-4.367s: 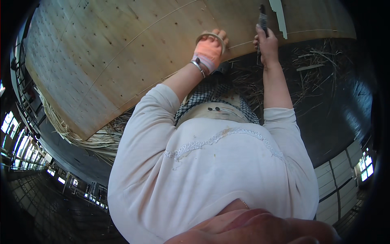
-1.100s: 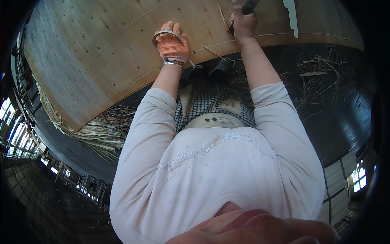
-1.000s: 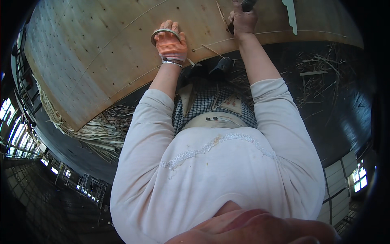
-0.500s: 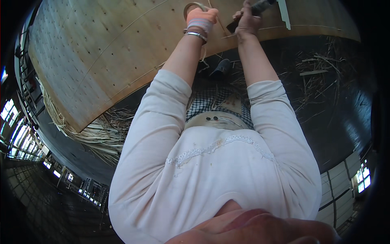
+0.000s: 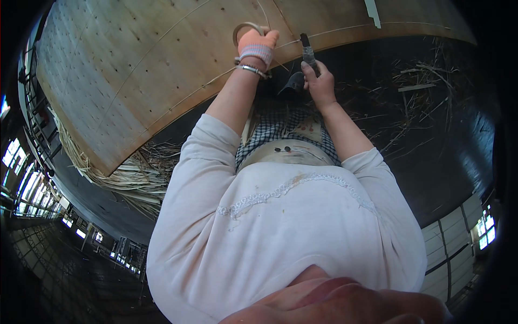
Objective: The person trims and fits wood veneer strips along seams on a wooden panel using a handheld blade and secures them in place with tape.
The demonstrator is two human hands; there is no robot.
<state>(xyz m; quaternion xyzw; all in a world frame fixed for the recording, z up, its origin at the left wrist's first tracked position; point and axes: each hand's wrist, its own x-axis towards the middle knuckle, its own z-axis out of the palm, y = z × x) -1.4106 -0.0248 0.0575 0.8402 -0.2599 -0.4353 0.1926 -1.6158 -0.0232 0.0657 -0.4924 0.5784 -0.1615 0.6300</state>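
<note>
My left hand (image 5: 257, 47), in an orange knitted glove with a pale striped cuff, is closed around a tan tape roll (image 5: 237, 34) over the wood veneer sheet (image 5: 162, 70). My bare right hand (image 5: 320, 85) grips a knife-like tool (image 5: 307, 53) with a short dark blade and a grey wrapped handle. Its tip points away from me and lies over the sheet's near edge. Thin pale lines run across the sheet, and a darker seam (image 5: 285, 19) lies just beyond my hands. The fingertips of my left hand are partly hidden.
A pale narrow strip (image 5: 373, 14) lies on the sheet at the far right. Wood scraps (image 5: 423, 81) litter the dark floor to the right. Long veneer offcuts (image 5: 129, 186) are heaped below the sheet's left edge. My shoe (image 5: 293, 83) shows beneath the near edge.
My right hand has drawn back toward me and left, bringing the tool off the sheet to its near edge. My left hand with the tape roll has shifted slightly left and nearer.
</note>
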